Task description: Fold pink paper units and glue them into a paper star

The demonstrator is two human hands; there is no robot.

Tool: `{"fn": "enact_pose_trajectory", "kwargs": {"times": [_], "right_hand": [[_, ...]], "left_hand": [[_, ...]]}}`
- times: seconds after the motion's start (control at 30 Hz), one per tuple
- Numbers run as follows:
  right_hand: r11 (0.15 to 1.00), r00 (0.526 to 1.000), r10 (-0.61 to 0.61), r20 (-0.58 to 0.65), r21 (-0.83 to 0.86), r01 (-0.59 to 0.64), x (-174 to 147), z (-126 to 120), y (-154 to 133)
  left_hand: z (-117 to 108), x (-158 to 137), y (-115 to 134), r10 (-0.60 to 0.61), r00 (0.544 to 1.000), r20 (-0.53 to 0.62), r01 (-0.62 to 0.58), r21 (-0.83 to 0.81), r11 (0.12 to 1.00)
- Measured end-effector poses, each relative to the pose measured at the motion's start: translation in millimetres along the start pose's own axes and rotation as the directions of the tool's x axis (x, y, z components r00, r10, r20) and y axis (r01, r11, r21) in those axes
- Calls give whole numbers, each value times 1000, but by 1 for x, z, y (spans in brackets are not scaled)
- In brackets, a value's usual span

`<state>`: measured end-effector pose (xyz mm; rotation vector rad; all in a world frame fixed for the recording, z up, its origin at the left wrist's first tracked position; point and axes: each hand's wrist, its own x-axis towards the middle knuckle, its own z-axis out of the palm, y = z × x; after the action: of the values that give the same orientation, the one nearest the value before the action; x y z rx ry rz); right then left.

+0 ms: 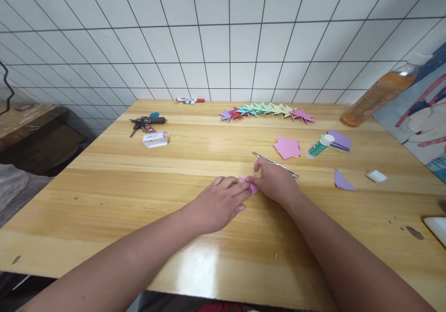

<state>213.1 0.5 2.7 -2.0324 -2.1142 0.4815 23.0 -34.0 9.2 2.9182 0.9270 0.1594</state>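
A small piece of folded pink paper (253,189) lies on the wooden table, partly hidden under my fingers. My left hand (223,201) holds it down from the left, fingertips pressed on the paper. From the other side my right hand (275,178) grips it with thumb and bent fingers. A slim silver-and-white tool (291,172), like a pen or craft knife, lies just behind my right hand, partly covered by it. Farther back is a stack of pink paper (288,148) with pointed edges. A folded purple triangle of paper (343,181) rests off to the right.
A chain of coloured paper points (266,110) lies near the tiled wall. On the right are a glue stick (320,146), coloured paper squares (340,140), a white eraser-like block (376,176) and a bottle (383,91). Keys (141,123), a white box (155,139) and a marker (190,101) sit left.
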Motion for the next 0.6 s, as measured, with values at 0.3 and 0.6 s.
{"fn": "enact_pose_trajectory", "kwargs": {"times": [0.3,0.6], "right_hand": [[931,994,-107,3,351,99,-6,-5,20],[955,988,-154,26,260,142,-15,-7,17]], "left_hand": [[2,0,-5,-3,999,-51,0,-41,999],[7,0,-6,-6,998,-64,3,-42,999]]}}
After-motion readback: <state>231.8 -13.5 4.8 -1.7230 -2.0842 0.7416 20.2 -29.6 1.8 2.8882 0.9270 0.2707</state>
